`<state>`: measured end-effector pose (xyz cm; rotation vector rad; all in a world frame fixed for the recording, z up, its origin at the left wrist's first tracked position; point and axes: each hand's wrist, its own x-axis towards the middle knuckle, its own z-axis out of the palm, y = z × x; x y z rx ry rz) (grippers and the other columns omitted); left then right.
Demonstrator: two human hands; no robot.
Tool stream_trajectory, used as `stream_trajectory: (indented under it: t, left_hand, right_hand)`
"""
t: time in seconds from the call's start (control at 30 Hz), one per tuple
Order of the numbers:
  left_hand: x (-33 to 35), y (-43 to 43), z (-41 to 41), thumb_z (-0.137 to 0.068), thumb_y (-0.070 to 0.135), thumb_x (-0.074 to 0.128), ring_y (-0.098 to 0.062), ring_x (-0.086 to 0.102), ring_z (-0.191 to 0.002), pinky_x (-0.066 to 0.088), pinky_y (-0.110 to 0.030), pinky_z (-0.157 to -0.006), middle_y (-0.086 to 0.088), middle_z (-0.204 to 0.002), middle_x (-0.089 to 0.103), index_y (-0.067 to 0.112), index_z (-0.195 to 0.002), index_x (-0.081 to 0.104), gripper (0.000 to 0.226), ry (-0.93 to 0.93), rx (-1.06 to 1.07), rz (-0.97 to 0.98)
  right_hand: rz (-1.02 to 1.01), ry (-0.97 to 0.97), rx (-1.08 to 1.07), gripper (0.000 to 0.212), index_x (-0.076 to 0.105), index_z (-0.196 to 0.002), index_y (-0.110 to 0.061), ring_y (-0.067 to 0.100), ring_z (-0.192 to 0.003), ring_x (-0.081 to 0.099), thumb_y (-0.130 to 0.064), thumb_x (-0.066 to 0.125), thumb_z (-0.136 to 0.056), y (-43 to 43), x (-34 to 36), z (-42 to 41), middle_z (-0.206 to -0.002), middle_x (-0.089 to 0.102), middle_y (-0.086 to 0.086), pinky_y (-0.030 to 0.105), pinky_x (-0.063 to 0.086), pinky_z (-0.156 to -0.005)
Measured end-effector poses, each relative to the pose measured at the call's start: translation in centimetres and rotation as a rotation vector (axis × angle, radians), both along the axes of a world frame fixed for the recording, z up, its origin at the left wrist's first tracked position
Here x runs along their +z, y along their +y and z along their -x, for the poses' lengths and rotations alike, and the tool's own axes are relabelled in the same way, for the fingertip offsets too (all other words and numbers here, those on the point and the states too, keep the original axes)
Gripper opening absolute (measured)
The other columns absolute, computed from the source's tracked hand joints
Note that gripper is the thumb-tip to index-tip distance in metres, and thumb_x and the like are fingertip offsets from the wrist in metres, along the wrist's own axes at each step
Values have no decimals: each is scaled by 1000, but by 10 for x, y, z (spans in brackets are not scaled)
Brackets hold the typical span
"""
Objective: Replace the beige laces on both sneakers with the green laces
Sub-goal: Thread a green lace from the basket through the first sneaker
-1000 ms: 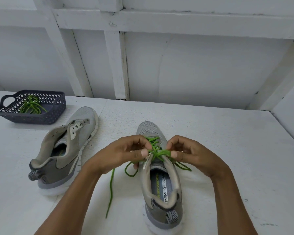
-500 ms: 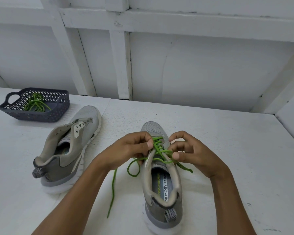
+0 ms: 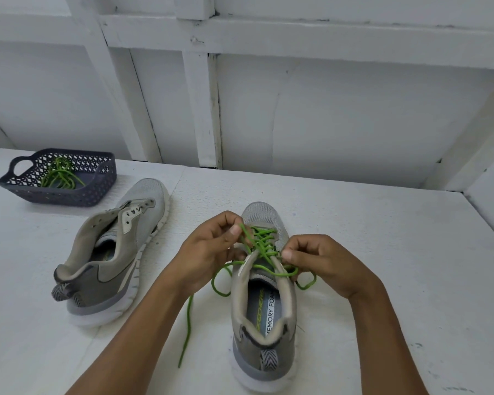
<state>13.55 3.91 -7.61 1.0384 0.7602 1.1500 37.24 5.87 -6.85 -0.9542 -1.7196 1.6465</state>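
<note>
While both hands work at the top of the near sneaker [image 3: 264,309], which stands upright btwn them w/ heel toward the person & toe pointing away, each one has hold of the green lace [image 3: 261,243]. Left hand [image 3: 208,252]: fingers curled in, thumb + forefinger pinching a strand just above the left eyelet row. Right hand [image 3: 322,263]: fingers curled too, thumb tip pressed on the lace at the right edge of the tongue, low in the eyelet row. Lace criss-crosses several times over the tongue btwn the two hands. One loose end [image 3: 187,323] drops from under the left hand, loops on the table [image 3: 382,252], then runs alongside the left forearm toward the person. Smaller loop lies under the right hand, beside the shoe's right wall; can't tell where that end finishes. Second sneaker [image 3: 111,258] sits well left of the left hand, tipped a bit onto its side, tongue flopped open, eyelets showing. Farther out, beyond & left of it, a dark basket [image 3: 69,196] w/ a spare green lace [image 3: 59,176] bundled inside. White panelled wall [image 3: 354,124] stands beyond both hands.
</note>
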Motion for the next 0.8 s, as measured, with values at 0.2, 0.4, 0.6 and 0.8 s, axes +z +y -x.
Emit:
stream_trajectory:
  t: [0.2,0.4,0.6,0.8]
  left_hand:
    - [1,-1,-3,-86,13,53,-19,45,-61,43,-25,-62,-1,-57,37,9,-85,48,7,-112,48,89]
    - [4,-6,4,-87,16,60,-20,56,-70,50,-29,-60,-9,-76,54,9,-89,56,8,70,40,46]
    - [16,-17,36,-78,41,73,-12,48,-66,43,-25,-60,4,-76,59,22,-83,68,20,626,-263,-28]
    - [23,-16,31,-82,29,72,-26,65,-91,53,-35,-81,-13,-92,68,14,-76,64,18,58,-13,-70]
  right_hand:
    - [82,85,-36,18,72,-72,-14,27,-79,66,-32,69,-75,4,-10,-10,-81,69,16,37,55,-75]
    - [65,85,-61,19,67,-77,-11,24,-77,66,-26,61,-87,2,-8,-17,-79,70,12,32,52,-72]
    - [67,-92,172,20,64,-82,-10,9,-63,50,-29,71,-84,-1,0,-23,-68,59,-4,21,42,-63]
    - [42,362,-106,34,64,-68,-18,28,-86,67,-47,75,-80,-1,-3,-16,-89,67,19,35,54,-82]
